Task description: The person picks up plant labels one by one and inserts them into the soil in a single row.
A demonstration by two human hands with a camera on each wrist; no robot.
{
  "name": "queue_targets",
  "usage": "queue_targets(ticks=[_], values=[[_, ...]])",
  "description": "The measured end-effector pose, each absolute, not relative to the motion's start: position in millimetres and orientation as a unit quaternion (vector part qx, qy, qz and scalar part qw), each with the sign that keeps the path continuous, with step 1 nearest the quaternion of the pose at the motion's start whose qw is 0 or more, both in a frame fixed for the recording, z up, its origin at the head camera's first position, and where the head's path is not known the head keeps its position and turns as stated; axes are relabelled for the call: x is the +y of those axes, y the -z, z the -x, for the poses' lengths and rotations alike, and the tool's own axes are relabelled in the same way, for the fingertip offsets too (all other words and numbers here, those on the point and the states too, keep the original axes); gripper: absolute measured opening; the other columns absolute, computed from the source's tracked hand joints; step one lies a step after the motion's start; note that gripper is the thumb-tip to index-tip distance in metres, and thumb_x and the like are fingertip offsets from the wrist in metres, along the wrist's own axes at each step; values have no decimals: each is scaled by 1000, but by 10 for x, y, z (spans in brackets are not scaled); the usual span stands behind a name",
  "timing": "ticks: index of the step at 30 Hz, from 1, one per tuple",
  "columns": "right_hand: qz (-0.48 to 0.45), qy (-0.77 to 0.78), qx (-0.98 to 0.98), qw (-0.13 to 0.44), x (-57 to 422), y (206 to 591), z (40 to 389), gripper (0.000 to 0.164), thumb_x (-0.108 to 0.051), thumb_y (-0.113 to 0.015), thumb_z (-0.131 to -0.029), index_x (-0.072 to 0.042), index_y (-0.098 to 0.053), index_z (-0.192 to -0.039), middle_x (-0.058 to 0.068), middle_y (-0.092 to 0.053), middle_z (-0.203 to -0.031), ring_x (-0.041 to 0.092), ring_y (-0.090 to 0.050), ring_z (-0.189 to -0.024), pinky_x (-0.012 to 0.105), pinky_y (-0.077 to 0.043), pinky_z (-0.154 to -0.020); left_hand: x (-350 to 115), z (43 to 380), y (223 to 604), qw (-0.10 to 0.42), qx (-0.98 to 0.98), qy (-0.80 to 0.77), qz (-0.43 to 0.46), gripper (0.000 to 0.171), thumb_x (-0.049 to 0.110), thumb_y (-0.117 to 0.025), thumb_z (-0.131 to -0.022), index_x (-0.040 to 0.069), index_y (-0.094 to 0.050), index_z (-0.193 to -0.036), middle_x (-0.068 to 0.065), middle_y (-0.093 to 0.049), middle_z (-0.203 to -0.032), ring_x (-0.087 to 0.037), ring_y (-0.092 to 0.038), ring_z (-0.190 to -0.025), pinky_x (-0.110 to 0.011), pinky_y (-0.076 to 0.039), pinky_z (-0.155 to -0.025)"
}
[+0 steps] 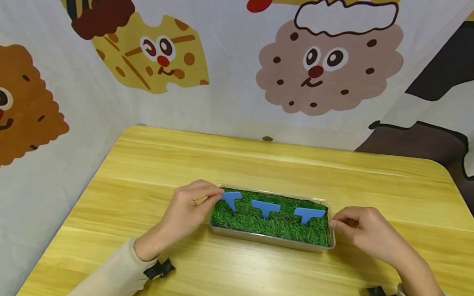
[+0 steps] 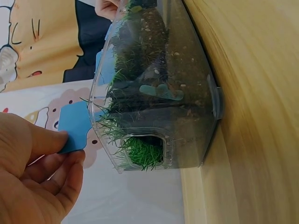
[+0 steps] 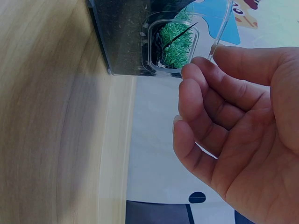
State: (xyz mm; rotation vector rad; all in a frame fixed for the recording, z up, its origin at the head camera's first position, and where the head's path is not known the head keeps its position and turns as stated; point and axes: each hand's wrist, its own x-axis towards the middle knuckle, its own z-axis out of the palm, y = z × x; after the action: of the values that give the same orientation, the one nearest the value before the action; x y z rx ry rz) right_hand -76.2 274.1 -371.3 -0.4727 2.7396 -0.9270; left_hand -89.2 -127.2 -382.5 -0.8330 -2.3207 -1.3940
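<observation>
A clear plastic box (image 1: 263,239) filled with soil and green grass (image 1: 272,227) sits on the table. Three blue T-shaped plant labels stand in the grass: a left one (image 1: 231,196), a middle one (image 1: 266,207) and a right one (image 1: 309,213). My left hand (image 1: 186,206) pinches the left end of the left label between thumb and fingers, and this label leans. At the box's right end, my right hand (image 1: 370,235) pinches the rim (image 3: 225,23) between thumb and index finger, its other fingers loosely curled.
The wooden table (image 1: 251,279) reaches back to a cloth backdrop (image 1: 232,106) printed with cartoon biscuits. Black straps (image 1: 159,269) sit at both wrists. In the left wrist view, the box's end wall has a rounded opening with grass (image 2: 145,151) showing through.
</observation>
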Motion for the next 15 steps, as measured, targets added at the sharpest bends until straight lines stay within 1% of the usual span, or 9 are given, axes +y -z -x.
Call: queue_targets(ticks=[8,15], values=[[158,310,931,107,2763,3734,769,14,-33,-61,-92,-23,-70,-87,-7,-64,-76,9,-53,-63,26,-44,-54,-1263,901,3847,137,-815,477,300,16,-1,-67,-86,3,-73,-100,-4,-69,-95,-13,-63,-90,-21,-52,-76],[159,307,933,103,2758,3736,774,14,-33,-62,-92,-23,-70,-86,-7,-64,-75,9,-53,-62,26,-44,-54,-1250,910,3849,144,-814,468,312,17,-3,-68,-84,2,-73,-99,-5,-69,-94,-13,-64,-89,-20,-52,-76]])
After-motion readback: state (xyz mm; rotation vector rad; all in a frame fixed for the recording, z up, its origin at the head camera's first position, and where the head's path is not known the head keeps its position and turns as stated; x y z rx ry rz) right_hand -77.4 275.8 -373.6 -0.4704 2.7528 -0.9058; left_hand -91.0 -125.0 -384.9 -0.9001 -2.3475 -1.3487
